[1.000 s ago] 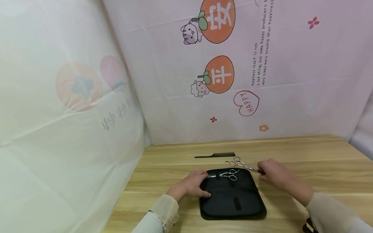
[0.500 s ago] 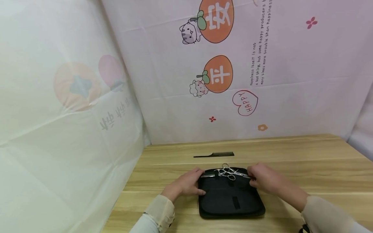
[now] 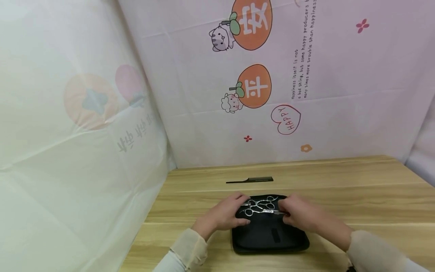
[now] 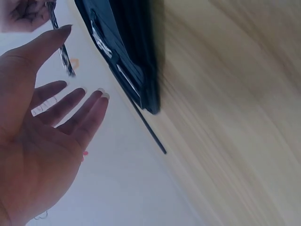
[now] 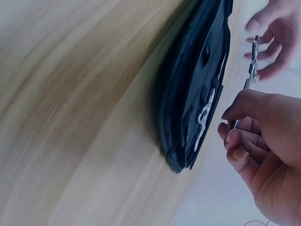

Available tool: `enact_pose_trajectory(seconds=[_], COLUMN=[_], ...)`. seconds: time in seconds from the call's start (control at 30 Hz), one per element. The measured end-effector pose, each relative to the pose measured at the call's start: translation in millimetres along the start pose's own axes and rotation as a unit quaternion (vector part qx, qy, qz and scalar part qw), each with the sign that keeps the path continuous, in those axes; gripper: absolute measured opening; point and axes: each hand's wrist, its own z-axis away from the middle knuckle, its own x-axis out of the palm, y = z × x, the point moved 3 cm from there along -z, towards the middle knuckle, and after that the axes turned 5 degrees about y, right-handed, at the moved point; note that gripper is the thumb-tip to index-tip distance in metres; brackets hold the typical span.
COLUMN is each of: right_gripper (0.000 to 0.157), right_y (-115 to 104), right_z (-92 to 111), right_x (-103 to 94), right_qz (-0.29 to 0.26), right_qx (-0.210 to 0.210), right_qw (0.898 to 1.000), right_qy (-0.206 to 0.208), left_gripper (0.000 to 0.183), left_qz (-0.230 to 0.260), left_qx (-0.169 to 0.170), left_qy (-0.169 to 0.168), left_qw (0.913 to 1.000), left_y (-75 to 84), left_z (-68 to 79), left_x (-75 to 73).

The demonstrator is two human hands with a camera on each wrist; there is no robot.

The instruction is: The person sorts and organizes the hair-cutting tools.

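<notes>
A black zip case lies opened flat on the wooden table. One pair of silver scissors lies in its upper part, the handles toward the right. My right hand pinches a second pair of scissors by the blade end above the case, handles pointing left. In the left wrist view, my left hand is spread with fingers apart and holds nothing. The held scissors' handles are close to its thumb; whether they touch, I cannot tell.
Behind the case a black rat-tail comb lies on the table. A printed cloth hangs along the table's back edge, and a pale cloth hangs on the left.
My right hand has carried the held scissors left, from beyond the case's right edge to over the case, close to my left hand. My left hand has come slightly over the case.
</notes>
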Motion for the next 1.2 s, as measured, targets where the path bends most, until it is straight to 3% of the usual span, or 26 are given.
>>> enact_pose_trajectory(seconds=[0.23, 0.4, 0.63, 0.97, 1.2], right_gripper=[0.030, 0.030, 0.027, 0.022, 0.024], right_y=[-14.6, -20.5, -26.7, -22.7, -2.3], right_z=[-4.9, -6.5, -9.1, -10.4, -3.0], right_x=[-1.8, -1.0, 1.6, 4.9, 0.0], right_qz=[-0.023, -0.037, -0.024, -0.037, -0.078], right_qx=[-0.005, 0.010, 0.010, -0.019, -0.062], right_qw=[1.000, 0.998, 0.998, 0.999, 0.995], right_qy=[-0.020, -0.040, -0.050, -0.031, -0.004], left_gripper=[0.040, 0.027, 0.017, 0.019, 0.021], left_qz=[0.005, 0.017, -0.004, -0.011, -0.007], left_qx=[0.066, 0.076, 0.103, 0.115, 0.087], left_qy=[0.028, 0.037, 0.049, 0.058, 0.044], left_qw=[0.9974, 0.9963, 0.9935, 0.9917, 0.9953], left_y=[15.2, 19.2, 17.7, 11.2, 1.0], left_z=[-3.4, -4.8, -6.6, -4.2, 0.8], left_x=[-1.3, -0.5, 5.0, 10.8, 11.0])
